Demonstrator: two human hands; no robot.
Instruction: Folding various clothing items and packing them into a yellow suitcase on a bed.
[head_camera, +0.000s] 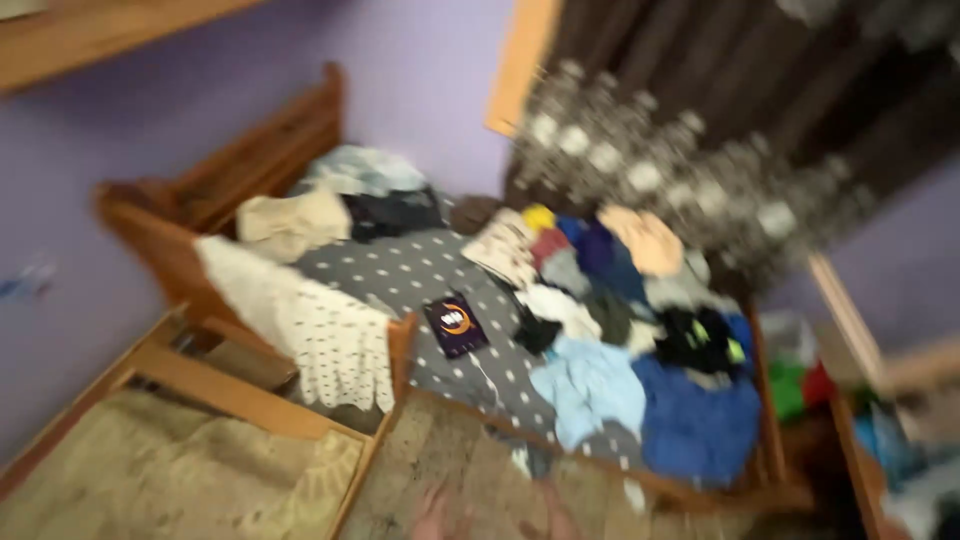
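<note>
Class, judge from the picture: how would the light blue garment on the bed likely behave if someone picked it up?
The light blue garment lies crumpled in soft folds, so it would probably go floppy and drape. It looks like thin cloth, so likely light. It is unlikely to roll or break.

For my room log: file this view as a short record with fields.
Place: bedroom, purple walls
Bed: brown wooden frame, grey polka-dot sheet
On bed: heap of mixed coloured clothes, dark flat square packet with orange mark
Over bed rail: white dotted cloth
Behind: dark patterned curtain
Hands: not in view
Sharpness: blurred
</note>
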